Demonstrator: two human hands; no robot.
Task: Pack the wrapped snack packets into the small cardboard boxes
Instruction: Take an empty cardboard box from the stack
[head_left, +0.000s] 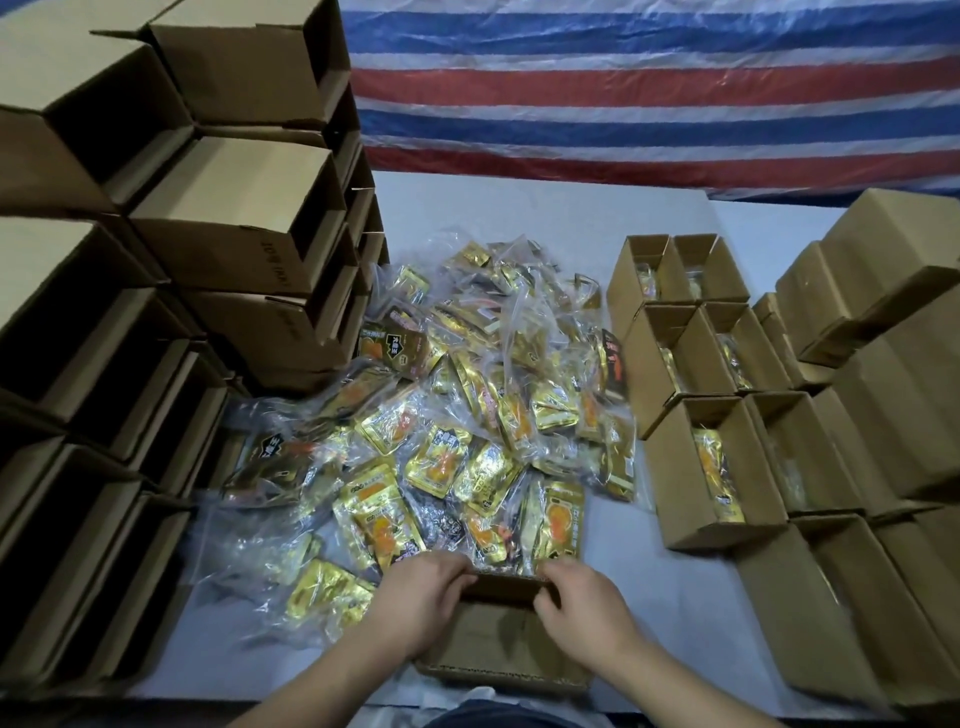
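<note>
At six o'clock my left hand (415, 597) and right hand (582, 605) both grasp the box (498, 644) flap; packets (457, 415) piled at twelve.

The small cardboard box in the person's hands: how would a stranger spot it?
Find the heap of shiny gold snack packets on the pale table. At its near edge lies one small brown cardboard box, gripped by the left hand and the right hand. No other box is being held.

packet pile (467, 415) centre; empty boxes (156, 312) stacked left; filled boxes (727, 415) right.
</note>
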